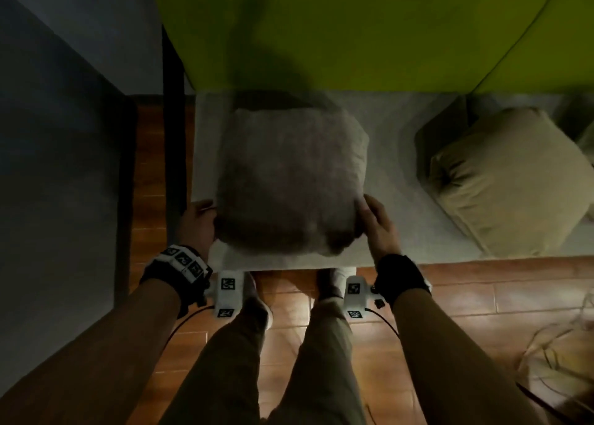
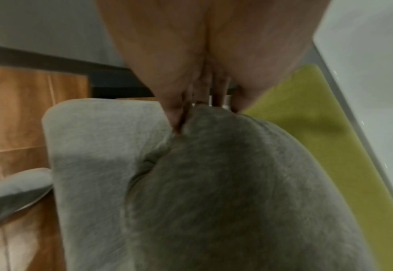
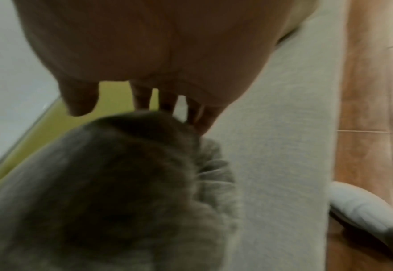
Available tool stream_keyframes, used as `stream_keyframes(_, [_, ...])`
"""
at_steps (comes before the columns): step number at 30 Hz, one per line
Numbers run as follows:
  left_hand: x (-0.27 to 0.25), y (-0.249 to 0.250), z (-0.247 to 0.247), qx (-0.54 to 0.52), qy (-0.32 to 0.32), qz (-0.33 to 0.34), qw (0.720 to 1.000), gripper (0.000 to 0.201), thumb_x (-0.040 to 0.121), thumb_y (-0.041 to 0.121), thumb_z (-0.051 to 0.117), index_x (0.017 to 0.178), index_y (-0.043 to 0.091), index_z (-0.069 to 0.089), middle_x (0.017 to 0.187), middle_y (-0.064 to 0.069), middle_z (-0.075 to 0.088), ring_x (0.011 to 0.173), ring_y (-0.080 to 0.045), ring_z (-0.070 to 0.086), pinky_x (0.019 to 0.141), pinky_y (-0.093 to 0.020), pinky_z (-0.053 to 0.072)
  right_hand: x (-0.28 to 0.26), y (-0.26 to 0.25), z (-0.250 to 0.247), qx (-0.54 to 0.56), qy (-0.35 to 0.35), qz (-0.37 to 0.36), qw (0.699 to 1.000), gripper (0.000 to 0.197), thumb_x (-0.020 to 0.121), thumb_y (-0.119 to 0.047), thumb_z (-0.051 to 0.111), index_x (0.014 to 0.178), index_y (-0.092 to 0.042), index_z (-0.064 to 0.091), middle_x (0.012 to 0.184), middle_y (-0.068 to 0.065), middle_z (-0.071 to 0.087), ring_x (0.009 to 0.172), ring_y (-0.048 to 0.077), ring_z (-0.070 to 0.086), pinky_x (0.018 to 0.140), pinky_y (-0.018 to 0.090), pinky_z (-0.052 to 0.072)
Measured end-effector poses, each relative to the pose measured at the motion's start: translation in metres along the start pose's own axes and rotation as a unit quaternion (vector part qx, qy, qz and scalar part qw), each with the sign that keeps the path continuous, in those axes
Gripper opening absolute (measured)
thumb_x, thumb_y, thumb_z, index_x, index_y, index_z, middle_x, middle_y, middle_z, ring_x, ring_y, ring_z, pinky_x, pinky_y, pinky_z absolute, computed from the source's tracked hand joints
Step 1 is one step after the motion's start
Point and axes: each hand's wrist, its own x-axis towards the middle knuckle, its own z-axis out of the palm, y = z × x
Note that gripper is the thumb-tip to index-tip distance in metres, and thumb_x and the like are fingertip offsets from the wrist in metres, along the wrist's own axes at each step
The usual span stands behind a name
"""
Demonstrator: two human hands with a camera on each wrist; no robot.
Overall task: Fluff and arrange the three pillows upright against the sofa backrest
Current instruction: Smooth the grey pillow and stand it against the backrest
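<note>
Left hand [image 1: 196, 223] and right hand [image 1: 377, 223], fingers straight, pressed sides of plump, fuzzy grey pillow [image 1: 291, 180] on grey seat [image 1: 390, 180]; beige pillow [image 1: 511, 180] lay beside.

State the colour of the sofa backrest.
Yellow-green. The sofa backrest shows best in the head view, above the grey seat cushion.

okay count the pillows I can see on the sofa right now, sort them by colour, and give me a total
Grey pillows: 1, the grey pillow held between the left hand and the right hand on the seat.
Beige pillows: 1, the beige pillow lying further right on the seat.
Total: 2 in view; a third pillow does not show.
</note>
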Motion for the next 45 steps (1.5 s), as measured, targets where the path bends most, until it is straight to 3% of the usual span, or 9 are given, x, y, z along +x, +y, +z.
stream_keyframes(4, [0.011, -0.032, -0.009, 0.064, -0.024, -0.057, 0.996, 0.026, 0.091, -0.003, 0.055, 0.096, 0.022, 0.061, 0.118, -0.013, 0.06, 0.114, -0.038, 0.06, 0.096, -0.051, 0.054, -0.014, 0.044, -0.019, -0.065, 0.09, 0.019, 0.994, 0.012, 0.096, -0.03, 0.064, 0.108, -0.031, 0.067, 0.111, 0.003, 0.07, 0.109, 0.029, 0.067, 0.091, 0.048, 0.057])
stream_keyframes(7, [0.035, -0.074, -0.012, 0.087, -0.074, -0.106, 0.988, 0.023, 0.092, 0.009, 0.056, 0.085, 0.031, 0.06, 0.123, -0.018, 0.065, 0.118, -0.039, 0.063, 0.094, -0.052, 0.056, -0.024, 0.071, -0.026, -0.2, 0.0, 0.06, 0.978, 0.014, 0.089, -0.024, 0.067, 0.09, -0.038, 0.07, 0.099, 0.001, 0.076, 0.096, 0.026, 0.071, 0.093, 0.051, 0.058])
stream_keyframes(13, [-0.019, -0.054, 0.022, -0.133, -0.056, -0.086, 0.986, 0.027, 0.098, 0.02, 0.053, 0.117, 0.006, 0.065, 0.118, -0.013, 0.07, 0.109, -0.028, 0.066, 0.095, -0.045, 0.054, -0.033, 0.053, -0.001, -0.086, -0.004, -0.044, 0.995, 0.029, 0.095, 0.002, 0.058, 0.1, -0.024, 0.069, 0.112, -0.004, 0.069, 0.107, 0.014, 0.066, 0.093, 0.033, 0.053])
stream_keyframes(16, [-0.021, -0.046, 0.033, -0.16, -0.055, -0.061, 0.984, 0.029, 0.096, 0.009, 0.056, 0.123, 0.0, 0.06, 0.128, -0.021, 0.064, 0.117, -0.036, 0.063, 0.1, -0.046, 0.052, -0.012, 0.046, 0.004, 0.149, 0.041, 0.025, 0.988, 0.019, 0.099, -0.006, 0.06, 0.114, -0.016, 0.058, 0.124, 0.008, 0.062, 0.109, 0.029, 0.07, 0.086, 0.044, 0.062])
stream_keyframes(20, [-0.021, -0.039, 0.044, -0.056, -0.044, -0.052, 0.996, 0.045, 0.1, -0.002, 0.039, 0.145, -0.003, 0.041, 0.147, -0.023, 0.048, 0.086, -0.016, 0.061, 0.075, -0.028, 0.055, 0.001, 0.022, -0.005, 0.134, -0.045, 0.102, 0.985, 0.03, 0.102, -0.019, 0.059, 0.131, -0.013, 0.06, 0.118, 0.009, 0.069, 0.11, 0.029, 0.067, 0.075, 0.034, 0.056])
stream_keyframes(28, [-0.035, -0.004, 0.047, -0.008, -0.047, 0.032, 0.998, 0.036, 0.104, 0.01, 0.037, 0.136, 0.006, 0.052, 0.123, -0.008, 0.061, 0.093, -0.021, 0.062, 0.071, -0.027, 0.05, -0.004, -0.006, -0.031, 0.169, -0.083, 0.027, 0.982, 0.022, 0.102, -0.011, 0.055, 0.123, -0.017, 0.057, 0.13, 0.009, 0.061, 0.12, 0.029, 0.061, 0.101, 0.049, 0.052])
stream_keyframes(31, [-0.04, 0.001, 0.046, -0.054, -0.038, 0.053, 0.996, 0.038, 0.103, 0.011, 0.039, 0.139, 0.002, 0.051, 0.135, -0.015, 0.06, 0.095, -0.011, 0.064, 0.081, -0.025, 0.055, -0.004, -0.012, -0.037, 0.226, -0.057, 0.031, 0.972, 0.023, 0.104, -0.011, 0.05, 0.127, -0.014, 0.052, 0.132, 0.011, 0.058, 0.119, 0.029, 0.062, 0.099, 0.051, 0.055])
stream_keyframes(37, [-0.047, -0.007, 0.049, -0.098, -0.068, 0.019, 0.993, 0.039, 0.103, -0.002, 0.037, 0.142, -0.005, 0.044, 0.141, -0.022, 0.052, 0.132, -0.038, 0.05, 0.088, -0.027, 0.054, -0.005, -0.015, -0.045, 0.248, -0.028, 0.04, 0.968, 0.023, 0.099, -0.001, 0.053, 0.116, -0.014, 0.049, 0.13, 0.012, 0.058, 0.116, 0.029, 0.061, 0.087, 0.042, 0.053])
stream_keyframes(45, [-0.057, -0.002, 0.049, -0.068, 0.002, 0.023, 0.997, 0.029, 0.101, 0.023, 0.046, 0.125, 0.018, 0.061, 0.134, -0.008, 0.062, 0.111, -0.022, 0.062, 0.091, -0.039, 0.051, -0.004, -0.017, -0.063, 0.181, 0.052, 0.016, 0.982, 0.046, 0.086, -0.005, 0.076, 0.115, -0.025, 0.047, 0.115, 0.002, 0.055, 0.105, 0.022, 0.061, 0.095, 0.045, 0.057])
